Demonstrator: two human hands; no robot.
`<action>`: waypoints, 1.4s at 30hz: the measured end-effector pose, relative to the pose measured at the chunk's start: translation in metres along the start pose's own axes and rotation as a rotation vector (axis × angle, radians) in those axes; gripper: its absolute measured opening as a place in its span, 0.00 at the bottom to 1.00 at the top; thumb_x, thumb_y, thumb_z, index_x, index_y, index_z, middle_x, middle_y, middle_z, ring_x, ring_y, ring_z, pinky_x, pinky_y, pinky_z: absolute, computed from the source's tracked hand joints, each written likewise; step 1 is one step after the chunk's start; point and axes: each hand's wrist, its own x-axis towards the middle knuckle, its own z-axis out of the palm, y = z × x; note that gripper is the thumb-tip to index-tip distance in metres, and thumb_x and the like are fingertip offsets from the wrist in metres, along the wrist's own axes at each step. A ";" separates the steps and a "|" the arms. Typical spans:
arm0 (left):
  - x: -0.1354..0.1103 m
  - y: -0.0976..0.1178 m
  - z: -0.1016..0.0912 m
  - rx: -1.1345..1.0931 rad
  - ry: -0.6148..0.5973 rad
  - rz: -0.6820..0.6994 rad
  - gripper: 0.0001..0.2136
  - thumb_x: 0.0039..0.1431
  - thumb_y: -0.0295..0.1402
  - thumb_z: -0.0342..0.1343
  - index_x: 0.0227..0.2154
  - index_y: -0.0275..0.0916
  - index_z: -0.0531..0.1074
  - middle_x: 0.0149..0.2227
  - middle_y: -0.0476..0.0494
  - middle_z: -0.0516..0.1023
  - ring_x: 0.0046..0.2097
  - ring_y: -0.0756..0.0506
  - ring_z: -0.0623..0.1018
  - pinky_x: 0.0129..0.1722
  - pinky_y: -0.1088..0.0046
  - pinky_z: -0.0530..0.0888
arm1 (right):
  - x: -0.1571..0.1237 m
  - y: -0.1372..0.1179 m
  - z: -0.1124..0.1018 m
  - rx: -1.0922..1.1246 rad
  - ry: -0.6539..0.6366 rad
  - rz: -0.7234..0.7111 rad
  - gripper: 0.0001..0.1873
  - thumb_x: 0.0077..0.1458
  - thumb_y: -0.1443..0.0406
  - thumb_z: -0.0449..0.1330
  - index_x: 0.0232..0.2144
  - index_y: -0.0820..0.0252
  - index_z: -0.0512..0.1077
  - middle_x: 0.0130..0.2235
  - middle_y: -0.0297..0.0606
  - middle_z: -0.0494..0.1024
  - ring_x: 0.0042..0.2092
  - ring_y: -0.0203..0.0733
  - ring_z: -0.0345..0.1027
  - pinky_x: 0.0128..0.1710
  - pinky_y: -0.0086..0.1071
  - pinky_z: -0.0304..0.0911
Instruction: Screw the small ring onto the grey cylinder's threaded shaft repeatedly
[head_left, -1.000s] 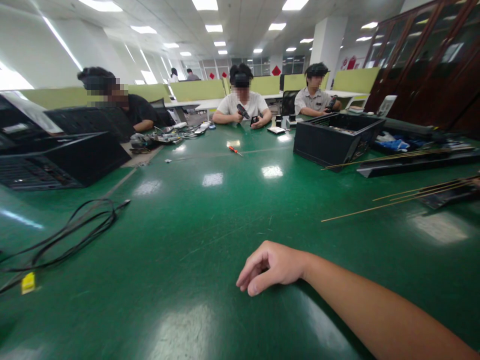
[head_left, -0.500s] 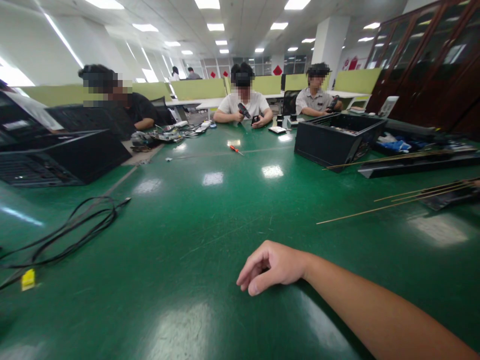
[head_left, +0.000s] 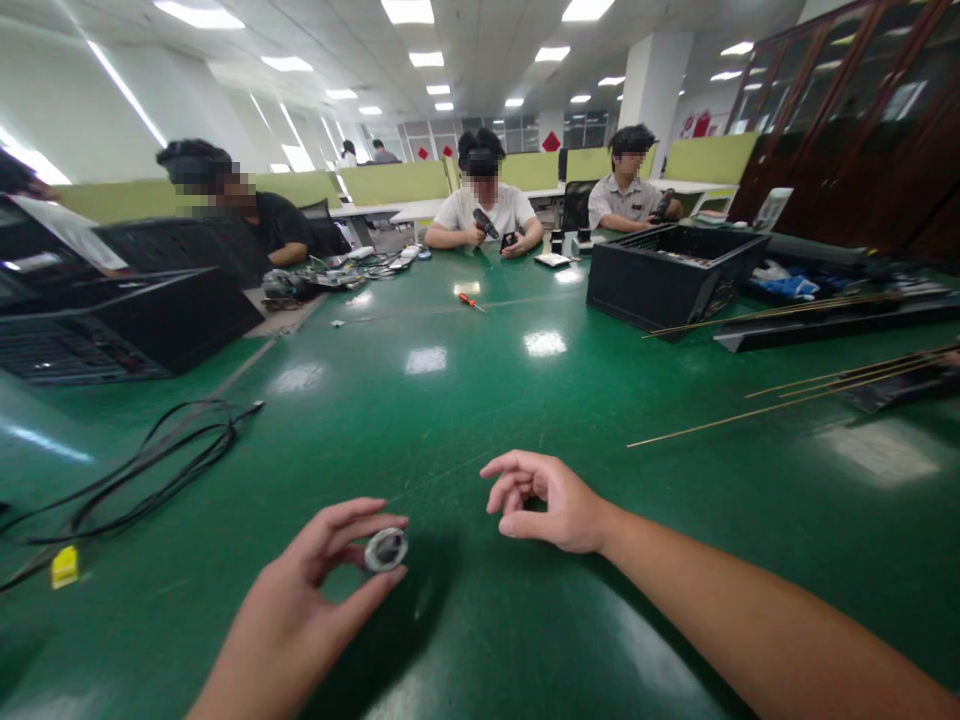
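Observation:
My left hand (head_left: 319,570) has come in at the lower middle, its fingers and thumb closed around a small round piece (head_left: 386,550). That piece has a pale grey rim and a dark centre; its exact kind I cannot make out. It is held above the green tabletop (head_left: 420,420). To its right, my right hand (head_left: 551,505) hovers over the table with loosely curled fingers, thumb apart from them, holding nothing visible. A gap separates the two hands.
Black cables (head_left: 172,450) with a yellow tag (head_left: 64,567) lie at left, near a black computer case (head_left: 127,320). A second open case (head_left: 671,275), thin brass-coloured rods (head_left: 705,427) and a red screwdriver (head_left: 468,300) lie farther off. Co-workers (head_left: 484,210) sit across the table.
My left hand has entered from below with the small round piece in its grip. My right hand has risen slightly, and its fingers have spread more.

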 end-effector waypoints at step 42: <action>0.032 -0.007 0.084 -0.572 -0.133 0.083 0.13 0.50 0.31 0.68 0.41 0.38 0.80 0.38 0.42 0.83 0.38 0.44 0.83 0.40 0.73 0.81 | -0.010 -0.014 0.010 -0.732 0.160 -0.343 0.10 0.51 0.70 0.65 0.37 0.57 0.77 0.35 0.37 0.82 0.36 0.41 0.74 0.40 0.33 0.66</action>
